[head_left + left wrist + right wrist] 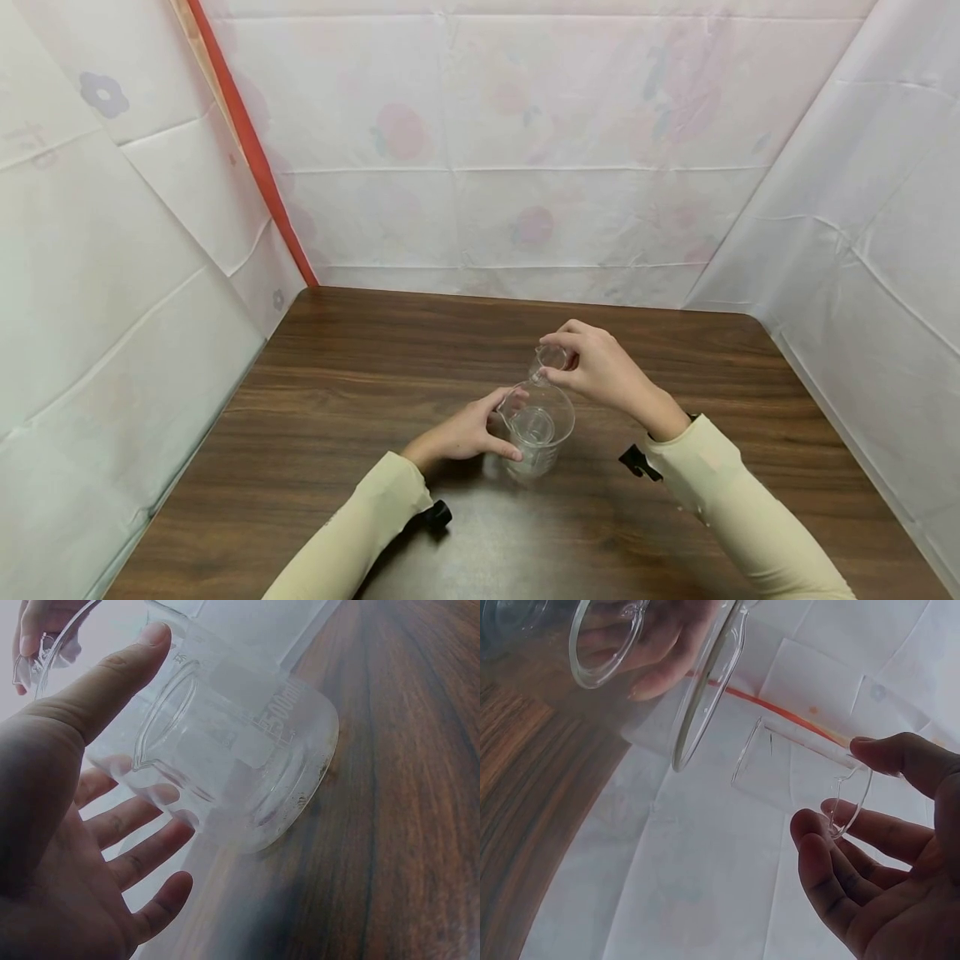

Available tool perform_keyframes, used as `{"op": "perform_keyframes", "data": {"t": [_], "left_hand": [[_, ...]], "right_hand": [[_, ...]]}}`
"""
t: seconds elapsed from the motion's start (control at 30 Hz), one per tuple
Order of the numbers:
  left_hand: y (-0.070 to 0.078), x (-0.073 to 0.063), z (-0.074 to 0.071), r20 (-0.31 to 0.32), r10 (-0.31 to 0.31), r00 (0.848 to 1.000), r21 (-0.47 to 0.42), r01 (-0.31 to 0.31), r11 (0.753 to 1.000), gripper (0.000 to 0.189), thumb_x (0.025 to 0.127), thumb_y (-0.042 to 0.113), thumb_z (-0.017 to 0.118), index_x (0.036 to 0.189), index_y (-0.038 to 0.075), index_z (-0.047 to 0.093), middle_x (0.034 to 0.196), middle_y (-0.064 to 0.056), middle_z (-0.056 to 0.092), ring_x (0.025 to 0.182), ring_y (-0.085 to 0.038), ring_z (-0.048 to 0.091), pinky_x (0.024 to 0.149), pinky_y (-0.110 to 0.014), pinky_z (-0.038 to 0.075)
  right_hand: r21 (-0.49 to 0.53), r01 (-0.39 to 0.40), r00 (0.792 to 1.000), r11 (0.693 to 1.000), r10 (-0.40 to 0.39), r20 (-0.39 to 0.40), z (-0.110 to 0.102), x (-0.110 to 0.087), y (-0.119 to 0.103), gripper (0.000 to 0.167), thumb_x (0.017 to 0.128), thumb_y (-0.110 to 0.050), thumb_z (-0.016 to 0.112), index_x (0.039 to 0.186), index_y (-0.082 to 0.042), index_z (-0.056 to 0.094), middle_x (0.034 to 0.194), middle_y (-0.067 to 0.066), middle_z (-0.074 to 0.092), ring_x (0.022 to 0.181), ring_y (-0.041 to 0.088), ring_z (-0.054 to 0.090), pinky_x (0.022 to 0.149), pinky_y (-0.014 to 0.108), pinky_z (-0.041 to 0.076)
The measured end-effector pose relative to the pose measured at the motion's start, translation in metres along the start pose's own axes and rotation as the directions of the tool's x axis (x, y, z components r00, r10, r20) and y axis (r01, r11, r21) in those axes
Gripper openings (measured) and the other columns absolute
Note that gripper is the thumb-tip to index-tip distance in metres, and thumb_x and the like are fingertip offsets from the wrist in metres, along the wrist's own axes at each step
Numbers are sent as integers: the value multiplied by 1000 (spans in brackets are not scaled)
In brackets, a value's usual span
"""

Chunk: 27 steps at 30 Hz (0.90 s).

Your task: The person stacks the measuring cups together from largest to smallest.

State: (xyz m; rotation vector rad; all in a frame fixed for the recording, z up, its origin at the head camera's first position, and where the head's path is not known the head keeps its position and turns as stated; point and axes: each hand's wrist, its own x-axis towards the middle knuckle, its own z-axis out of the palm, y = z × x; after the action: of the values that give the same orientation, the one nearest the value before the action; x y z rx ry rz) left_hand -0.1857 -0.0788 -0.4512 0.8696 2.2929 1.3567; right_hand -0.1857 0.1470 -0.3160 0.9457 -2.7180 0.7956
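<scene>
A large clear glass beaker [561, 425] stands on the brown table; its wall reads 500ml in the left wrist view. Inside it sits a smaller glass beaker [217, 735] with a pouring lip. The left hand [468, 429] holds the large beaker from the left, thumb along the near side and fingertips at the far side. Just beyond and above the large beaker's rim, the right hand [596, 362] pinches a small clear beaker [795, 769] near its lip between thumb and fingers. That small beaker is tilted in the right wrist view.
The wood-grain table [360, 358] is bordered by pale printed sheets [487, 125] at the back and both sides. A red strip [255, 150] runs down the back left corner. Black straps [437, 515] sit at both wrists over cream sleeves [375, 508].
</scene>
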Motion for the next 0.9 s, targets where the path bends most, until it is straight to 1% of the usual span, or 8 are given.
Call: {"op": "perform_keyframes", "data": {"t": [0.3, 0.5, 0.77, 0.9], "left_hand": [[1, 0, 0, -12, -9, 1000, -6, 9, 1000, 81, 79, 28, 82, 146, 20, 37, 142, -5, 53, 133, -21, 48, 108, -47, 42], [1, 0, 0, -8, -15, 1000, -3, 15, 1000, 85, 79, 29, 82, 148, 19, 34, 141, -6, 54, 131, -21, 50, 108, -47, 42], [0, -1, 0, -8, -7, 1000, -5, 7, 1000, 85, 78, 32, 82, 147, 20, 35, 140, -4, 54, 130, -21, 51, 106, -46, 43], [0, -1, 0, -7, -20, 1000, -7, 20, 1000, 86, 77, 33, 83, 147, 22, 35, 140, -2, 54, 129, -20, 51, 105, -45, 44]], "right_hand": [[10, 45, 998, 999, -46, 46, 3, -1, -4, 33, 81, -12, 78, 111, -1, 71, 96, 6, 65, 67, 5, 57, 60, 19, 50], [2, 79, 993, 997, -79, 90, 5, -3, -4, 30, 81, -12, 77, 109, -2, 72, 93, 6, 64, 66, 4, 54, 58, 18, 48], [-10, 68, 988, 998, -66, 137, 8, -4, -3, 31, 82, -14, 77, 111, -3, 71, 94, 5, 64, 66, 3, 53, 57, 17, 46], [-6, 65, 986, 998, -63, 154, 10, -5, -3, 32, 82, -14, 77, 110, -2, 71, 94, 4, 64, 65, 2, 52, 56, 17, 45]]}}
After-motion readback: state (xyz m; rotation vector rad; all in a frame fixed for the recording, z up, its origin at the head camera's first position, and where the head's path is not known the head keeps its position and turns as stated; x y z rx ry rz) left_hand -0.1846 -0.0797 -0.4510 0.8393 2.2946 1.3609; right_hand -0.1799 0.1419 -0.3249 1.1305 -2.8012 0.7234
